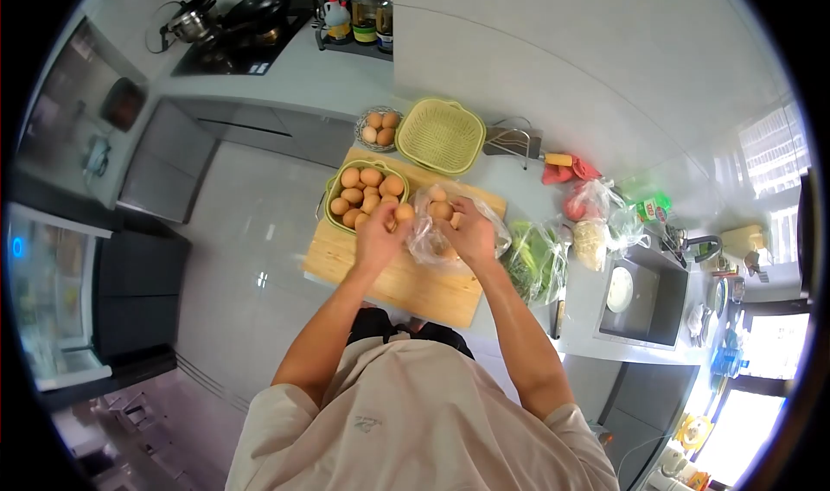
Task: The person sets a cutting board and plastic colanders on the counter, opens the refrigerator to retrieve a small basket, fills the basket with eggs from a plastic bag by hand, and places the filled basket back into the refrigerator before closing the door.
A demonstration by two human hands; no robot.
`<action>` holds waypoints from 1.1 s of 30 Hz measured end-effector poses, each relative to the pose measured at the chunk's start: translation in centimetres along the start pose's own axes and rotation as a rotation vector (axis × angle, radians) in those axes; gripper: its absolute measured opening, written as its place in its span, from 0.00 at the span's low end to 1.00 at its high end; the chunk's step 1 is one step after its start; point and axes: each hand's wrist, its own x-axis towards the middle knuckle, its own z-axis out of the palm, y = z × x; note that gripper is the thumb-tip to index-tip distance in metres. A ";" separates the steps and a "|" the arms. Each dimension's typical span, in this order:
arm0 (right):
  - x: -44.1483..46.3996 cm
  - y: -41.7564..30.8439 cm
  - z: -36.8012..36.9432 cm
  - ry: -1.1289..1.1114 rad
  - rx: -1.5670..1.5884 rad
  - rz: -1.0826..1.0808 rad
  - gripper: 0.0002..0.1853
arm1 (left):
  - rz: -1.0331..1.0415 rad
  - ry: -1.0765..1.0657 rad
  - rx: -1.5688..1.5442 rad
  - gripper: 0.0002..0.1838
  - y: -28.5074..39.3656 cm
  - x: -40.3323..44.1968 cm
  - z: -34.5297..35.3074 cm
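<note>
Brown eggs [371, 177] fill a green basket on the wooden board [415, 285]. Over the basket's lower right edge, my left hand [381, 239] has its fingers closed around an egg [404, 213]. To its right lies a clear plastic bag [427, 247] with several eggs in and around its opening. My right hand [468, 229] is at the bag, fingers curled on an egg [441, 210]; the bag's film partly hides what its fingertips touch.
Behind the board stand an empty green basket [441, 135] and a wire bowl [366, 142] of eggs. Bagged green vegetables [533, 262] lie right of the board, a knife [558, 318] beside them. Farther right are a sink [661, 305] and more bags; a stove [242, 54] is at upper left.
</note>
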 end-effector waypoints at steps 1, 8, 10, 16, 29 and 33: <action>0.8 -0.9 0.8 -0.029 -0.022 -0.012 0.27 | -0.011 0.037 0.024 0.25 -0.4 0.9 -1.6; 5.9 -7.2 7.6 -0.129 -0.162 0.002 0.22 | 0.011 0.167 0.368 0.25 -4.4 7.7 -8.4; 6.7 -9.4 8.4 -0.136 -0.167 0.018 0.21 | 0.016 0.143 0.366 0.24 -3.7 9.0 -8.6; 8.4 -8.4 13.0 0.035 -0.251 -0.127 0.21 | 0.142 0.027 0.452 0.22 -3.5 12.6 -8.3; 10.2 -6.3 13.5 -0.101 -0.226 -0.179 0.22 | 0.168 -0.333 0.568 0.31 -3.1 16.1 -9.9; 10.7 -6.6 12.9 -0.179 -0.222 -0.150 0.23 | 0.236 -0.369 0.599 0.33 -3.9 16.3 -9.7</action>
